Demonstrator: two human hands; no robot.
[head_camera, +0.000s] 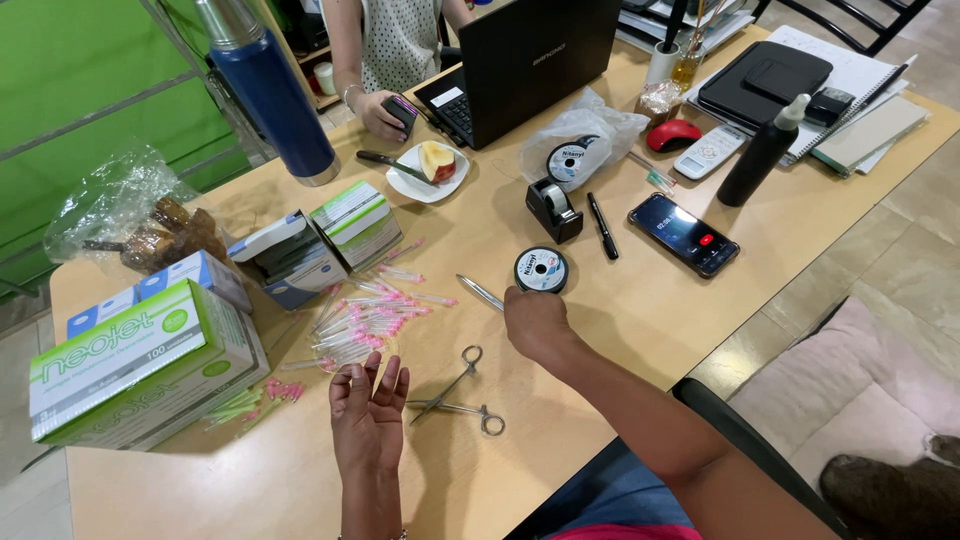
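Wooden tabletop (620, 330), pale and crowded, is filling the view from above, with a tiled floor showing to the right. Near the middle, the person's right hand (535, 322) is resting knuckles-up just beside a small round spool of thread (541, 270); the fingers are curled under, so whether they are pinching a strand cannot be told, and the spool itself is lying flat on the table, not lifted. The left hand (368, 405) is lying palm-up and loosely spread at the near edge, holding nothing. Between the two hands, a pair of slim metal forceps (455, 395) is lying splayed on the wood, untouched. Just left of the spool, a scatter of pink-capped needles (375, 310) is spreading toward several green and white boxes (130, 360). A thin metal tool (480, 293) is lying close to the right hand. Farther off, a black tape dispenser (553, 208), a black pen (602, 226), a smartphone (684, 234) and a laptop (520, 65) are sitting, with another person's hand (378, 112) holding a dark object by a plate with an apple piece (428, 170). Judging by the reach, thread appears to be in the course of being drawn from the spool; picking up the forceps would call for the empty left hand.
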